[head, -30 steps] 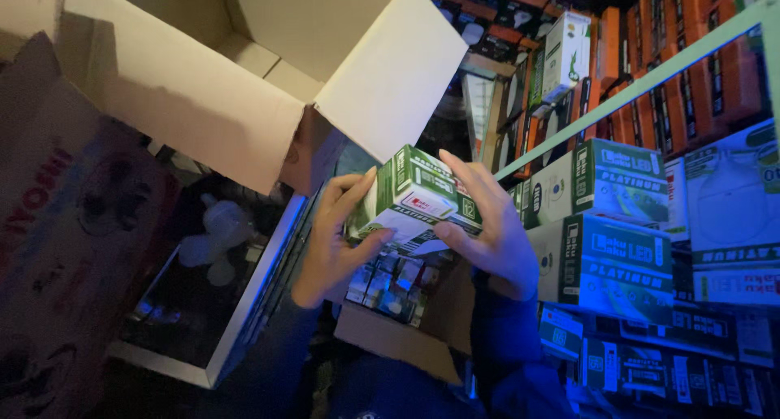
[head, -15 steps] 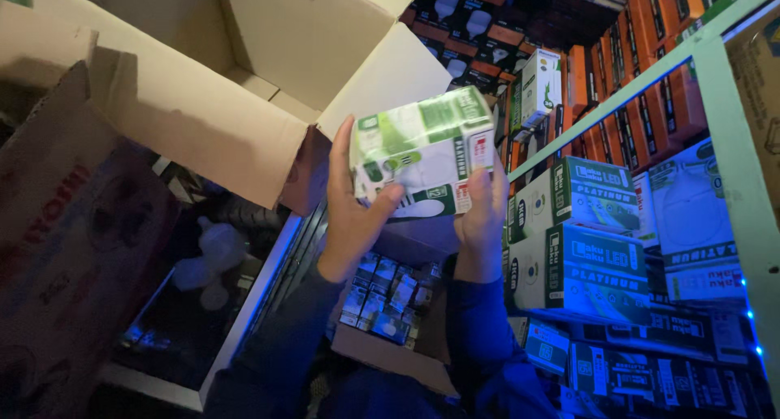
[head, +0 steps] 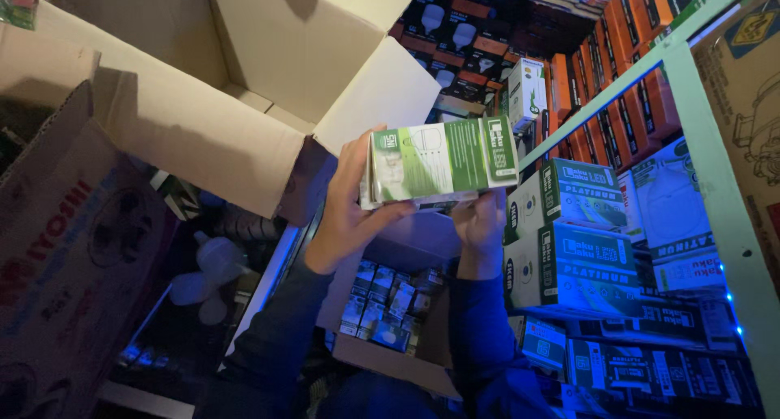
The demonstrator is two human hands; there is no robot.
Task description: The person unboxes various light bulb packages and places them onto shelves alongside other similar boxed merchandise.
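A dim stockroom, lit blue from below, with a pale green shelf frame (head: 691, 102) crammed with boxed goods. Held up in the middle is a green and white box (head: 443, 163), long side level, at about the height of the shelf's upper rail and just left of it. The left hand (head: 349, 212) clasps its left end, thumb along the bottom edge, fingers wrapped behind. The right hand (head: 481, 224) is under the box's right half, fingers curled up against its underside; how firmly it grips I cannot tell. Both arms wear dark sleeves (head: 276, 338). Right of the box, on the shelf, stand stacked green boxes (head: 573, 240) of the same kind, with orange boxes (head: 626, 102) above them. Below the box, an open carton (head: 390, 305) holds rows of small packs. Up and left of the box a large cardboard carton (head: 244, 86) gapes, its flap nearly touching the box. Further left leans another brown carton (head: 65, 256).
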